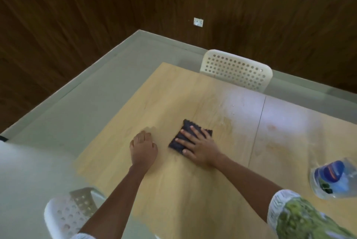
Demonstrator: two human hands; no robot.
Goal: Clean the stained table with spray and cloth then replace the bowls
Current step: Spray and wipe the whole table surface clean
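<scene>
Wiping step in hand. The cloth (190,139) — dark, folded into a small pad — lies flat on the table (173,181), near the middle of the near panel, left of the seam between the two tabletop panels.

Handling, as judged: the cloth is soft, light and limp, so it is better driven by flat pressure from above than by a pinch at an edge. The folds could slip apart if it is dragged by one corner. The wet patch on the table just beyond and right of the cloth looks slick, so the pad should glide there.

The right hand (197,147) is laid palm-down on the cloth, fingers straight and spread and pointing away and left, thumb at the near edge of the cloth. Nothing is pinched; the pad is pressed flat. The forearm runs back toward the near right.

The left hand (144,147) rests on the table just left of the cloth, apart from it, holding nothing. Fingers look loosely curled, tips on the wood — probably a brace.

Orange-brown stains (271,127) remain on the panel right of the seam, well right of the cloth; that area is judged not yet wiped.

The spray bottle (332,179) is at the near right, well apart from the cloth; blurred, so whether it stands or lies cannot be told. No bowls are in view. Perforated white chairs sit at the far edge (236,70) and near left corner (69,213) of the table.
</scene>
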